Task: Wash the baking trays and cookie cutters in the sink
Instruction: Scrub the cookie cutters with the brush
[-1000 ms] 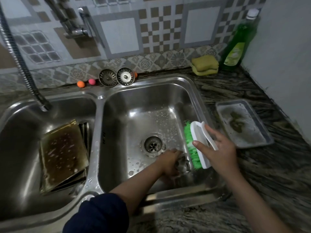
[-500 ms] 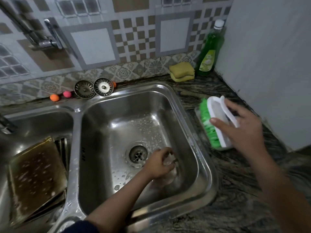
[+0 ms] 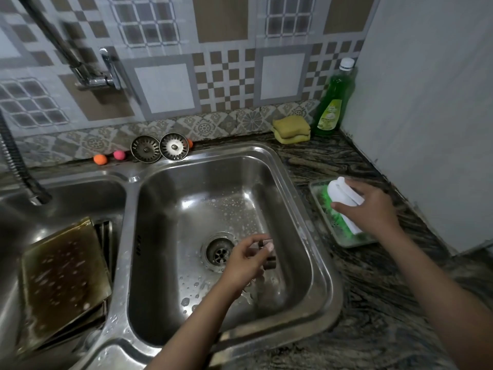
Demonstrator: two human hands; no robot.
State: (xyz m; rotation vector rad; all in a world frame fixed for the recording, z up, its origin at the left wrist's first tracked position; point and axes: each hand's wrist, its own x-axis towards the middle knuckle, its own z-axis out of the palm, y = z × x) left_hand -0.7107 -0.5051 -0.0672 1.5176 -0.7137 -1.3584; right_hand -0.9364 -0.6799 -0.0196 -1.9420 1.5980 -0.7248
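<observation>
My left hand (image 3: 246,260) is low in the right sink basin (image 3: 186,198), just right of the drain, and grips a small metal cookie cutter (image 3: 270,259). My right hand (image 3: 369,209) holds a white scrub brush (image 3: 344,202) with green bristles, pressed down onto a small metal baking tray (image 3: 318,193) on the counter right of the sink. A stack of browned, soapy baking trays (image 3: 64,281) leans in the left basin.
Two sink strainers (image 3: 157,148) and small orange and pink balls (image 3: 109,157) stand on the sink's back ledge. Yellow sponges (image 3: 292,128) and a green dish soap bottle (image 3: 333,102) sit at the back right. The tap hose (image 3: 16,161) hangs over the left basin. A wall runs along the right.
My right hand has carried the brush from over the sink to the right and down onto the counter tray. My left hand has lifted the cookie cutter slightly off the basin floor.
</observation>
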